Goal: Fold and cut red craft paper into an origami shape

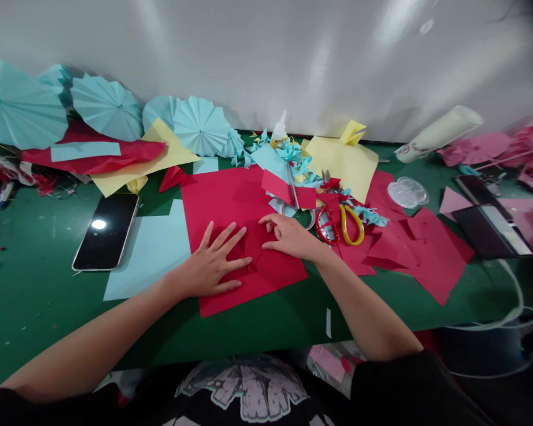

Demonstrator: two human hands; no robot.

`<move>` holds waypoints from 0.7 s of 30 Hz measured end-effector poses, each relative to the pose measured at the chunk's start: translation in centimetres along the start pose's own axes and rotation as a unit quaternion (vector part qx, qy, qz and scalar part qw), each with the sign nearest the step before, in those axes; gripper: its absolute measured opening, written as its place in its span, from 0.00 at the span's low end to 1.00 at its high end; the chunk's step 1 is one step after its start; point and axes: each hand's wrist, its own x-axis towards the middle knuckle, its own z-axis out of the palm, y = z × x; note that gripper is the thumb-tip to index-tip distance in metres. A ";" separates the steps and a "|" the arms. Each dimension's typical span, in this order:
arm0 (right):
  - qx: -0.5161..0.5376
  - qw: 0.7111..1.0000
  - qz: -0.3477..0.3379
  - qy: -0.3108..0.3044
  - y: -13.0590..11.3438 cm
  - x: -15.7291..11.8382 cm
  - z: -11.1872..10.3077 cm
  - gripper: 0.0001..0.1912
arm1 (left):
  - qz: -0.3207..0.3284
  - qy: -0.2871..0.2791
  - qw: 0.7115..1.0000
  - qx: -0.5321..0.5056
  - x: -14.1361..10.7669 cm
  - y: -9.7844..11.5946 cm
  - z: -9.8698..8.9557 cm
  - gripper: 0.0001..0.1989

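Note:
A large sheet of red paper lies on the green table in front of me. My left hand rests flat on it with the fingers spread. By its fingertips is a darker, smaller red paper piece, whose outline blends into the sheet. Just right of that piece my right hand touches the sheet, fingers bent, thumb and index tips apart with nothing visible between them. Close beyond the right hand lie red-handled scissors and a yellow handle loop.
A phone and light blue paper lie to the left. Pleated blue paper fans line the wall. Blue scraps, yellow paper and red sheets cover the back and right. A white cable hangs at the right edge.

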 end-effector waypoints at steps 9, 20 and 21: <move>0.085 0.994 0.061 0.014 0.3 0.3 0.2 0.14 | 0.002 -0.006 1.000 0.019 -0.1 -0.1 0.2 0.27; 0.096 0.995 0.008 -0.036 -0.7 -0.4 -0.3 0.24 | -0.006 -0.007 1.000 0.030 -0.2 -0.1 0.4 0.32; 0.091 0.995 0.002 -0.032 -1.0 -0.4 -0.2 0.21 | -0.005 -0.004 1.000 0.029 -0.2 -0.1 0.4 0.32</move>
